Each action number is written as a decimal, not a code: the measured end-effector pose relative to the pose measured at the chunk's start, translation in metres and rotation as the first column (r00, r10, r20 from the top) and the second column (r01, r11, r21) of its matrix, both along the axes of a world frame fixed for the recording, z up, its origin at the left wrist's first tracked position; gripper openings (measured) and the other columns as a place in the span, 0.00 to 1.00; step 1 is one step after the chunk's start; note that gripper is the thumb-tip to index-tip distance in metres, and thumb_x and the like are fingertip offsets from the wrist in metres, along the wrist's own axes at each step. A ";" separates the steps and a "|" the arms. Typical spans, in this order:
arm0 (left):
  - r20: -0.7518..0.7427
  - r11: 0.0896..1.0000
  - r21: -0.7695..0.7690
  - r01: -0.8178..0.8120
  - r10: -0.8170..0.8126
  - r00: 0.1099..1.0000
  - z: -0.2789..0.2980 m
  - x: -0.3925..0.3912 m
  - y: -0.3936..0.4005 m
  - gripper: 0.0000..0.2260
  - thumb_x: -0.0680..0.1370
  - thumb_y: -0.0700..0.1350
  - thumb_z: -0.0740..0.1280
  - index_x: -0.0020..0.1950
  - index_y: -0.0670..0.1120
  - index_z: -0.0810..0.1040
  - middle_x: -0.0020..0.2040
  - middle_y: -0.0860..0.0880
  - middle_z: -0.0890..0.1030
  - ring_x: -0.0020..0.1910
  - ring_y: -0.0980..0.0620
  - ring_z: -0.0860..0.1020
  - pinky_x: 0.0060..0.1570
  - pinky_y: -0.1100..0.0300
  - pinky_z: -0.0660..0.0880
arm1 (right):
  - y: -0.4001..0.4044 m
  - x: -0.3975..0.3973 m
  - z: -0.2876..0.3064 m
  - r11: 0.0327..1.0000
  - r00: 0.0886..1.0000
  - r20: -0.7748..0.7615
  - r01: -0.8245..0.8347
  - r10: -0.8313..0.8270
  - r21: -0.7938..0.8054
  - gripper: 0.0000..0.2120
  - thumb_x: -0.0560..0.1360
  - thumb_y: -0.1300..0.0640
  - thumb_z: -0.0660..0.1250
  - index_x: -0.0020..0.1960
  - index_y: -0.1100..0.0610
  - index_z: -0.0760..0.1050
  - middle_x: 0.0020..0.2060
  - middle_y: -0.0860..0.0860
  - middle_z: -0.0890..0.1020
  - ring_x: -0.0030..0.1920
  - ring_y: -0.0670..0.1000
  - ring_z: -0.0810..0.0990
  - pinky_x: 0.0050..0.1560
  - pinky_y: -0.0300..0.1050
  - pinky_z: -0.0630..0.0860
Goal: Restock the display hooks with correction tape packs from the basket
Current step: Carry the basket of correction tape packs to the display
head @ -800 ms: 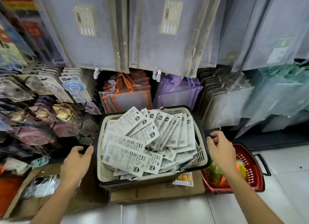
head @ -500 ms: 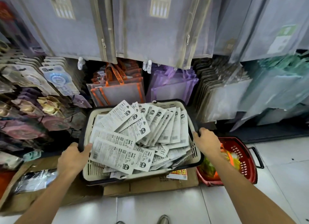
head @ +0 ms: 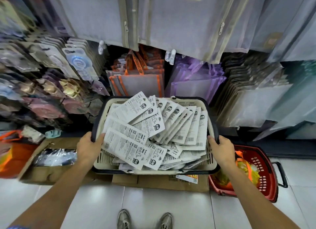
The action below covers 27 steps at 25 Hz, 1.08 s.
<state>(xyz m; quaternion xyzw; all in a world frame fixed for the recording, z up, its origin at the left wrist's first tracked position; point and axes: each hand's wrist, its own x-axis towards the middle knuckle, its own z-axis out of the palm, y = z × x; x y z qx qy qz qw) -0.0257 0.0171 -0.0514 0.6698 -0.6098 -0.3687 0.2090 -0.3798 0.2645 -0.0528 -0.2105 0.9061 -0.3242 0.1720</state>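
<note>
Head view: a person's left hand [head: 89, 147] and right hand [head: 222, 149] grip opposite sides of a cream basket [head: 209, 158], fingers curled over its dark rim at 9 and 3 o'clock. White correction tape packs [head: 150, 131] fill it in fanned layers. The basket sits over flattened cardboard [head: 160, 181]; a red basket [head: 263, 174] lies at 4 o'clock, blister-packed display hooks [head: 51, 85] at 10 o'clock.

We are standing in a stationery shop: packs [head: 80, 64] and pouches [head: 140, 81] are hanging above the basket [head: 209, 126].
</note>
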 end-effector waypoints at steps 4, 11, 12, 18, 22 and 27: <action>-0.092 0.993 -0.019 -0.119 0.117 0.989 0.008 0.035 0.020 0.14 0.79 0.50 0.73 0.36 0.48 0.74 0.32 0.51 0.77 0.31 0.54 0.74 0.28 0.63 0.68 | -0.003 0.011 0.016 0.998 0.997 -0.055 -0.063 0.062 -0.020 0.23 0.80 0.51 0.67 0.35 0.67 0.70 0.31 0.61 0.76 0.35 0.63 0.75 0.37 0.56 0.71; -0.109 0.903 -0.076 -0.423 0.414 0.904 0.045 0.208 0.052 0.09 0.79 0.51 0.73 0.46 0.46 0.80 0.41 0.47 0.83 0.39 0.47 0.78 0.40 0.53 0.73 | -0.097 0.129 0.047 0.911 0.916 -0.063 -0.400 0.396 -0.096 0.23 0.80 0.48 0.66 0.34 0.63 0.72 0.29 0.57 0.77 0.33 0.58 0.74 0.36 0.52 0.70; -0.096 0.887 -0.080 -0.455 0.447 0.889 0.047 0.236 0.052 0.12 0.78 0.51 0.73 0.46 0.42 0.80 0.41 0.43 0.83 0.39 0.45 0.77 0.40 0.51 0.72 | -0.114 0.152 0.048 0.890 0.897 -0.062 -0.441 0.437 -0.112 0.23 0.80 0.49 0.66 0.33 0.62 0.71 0.28 0.55 0.76 0.31 0.56 0.73 0.35 0.50 0.70; -0.106 0.689 -0.085 -0.720 0.712 0.694 0.020 0.445 0.053 0.12 0.78 0.50 0.74 0.49 0.41 0.82 0.48 0.37 0.85 0.43 0.48 0.78 0.45 0.43 0.79 | -0.257 0.355 0.030 0.721 0.724 -0.064 -0.690 0.687 -0.071 0.25 0.80 0.49 0.66 0.33 0.64 0.66 0.28 0.57 0.72 0.31 0.56 0.68 0.32 0.51 0.61; -0.140 0.589 -0.038 -0.807 0.796 0.588 -0.004 0.572 0.035 0.12 0.78 0.50 0.73 0.51 0.41 0.82 0.50 0.37 0.86 0.46 0.45 0.82 0.52 0.39 0.80 | -0.342 0.489 0.008 0.597 0.598 -0.091 -0.801 0.796 -0.043 0.24 0.79 0.47 0.66 0.37 0.67 0.72 0.33 0.64 0.78 0.35 0.61 0.75 0.36 0.56 0.70; -0.138 0.493 -0.041 -0.869 0.858 0.494 -0.004 0.710 -0.001 0.06 0.79 0.48 0.72 0.52 0.46 0.81 0.50 0.44 0.86 0.47 0.46 0.83 0.47 0.51 0.80 | -0.440 0.659 0.005 0.493 0.492 -0.089 -0.870 0.866 -0.012 0.25 0.76 0.41 0.65 0.37 0.64 0.75 0.33 0.62 0.81 0.33 0.57 0.78 0.38 0.60 0.77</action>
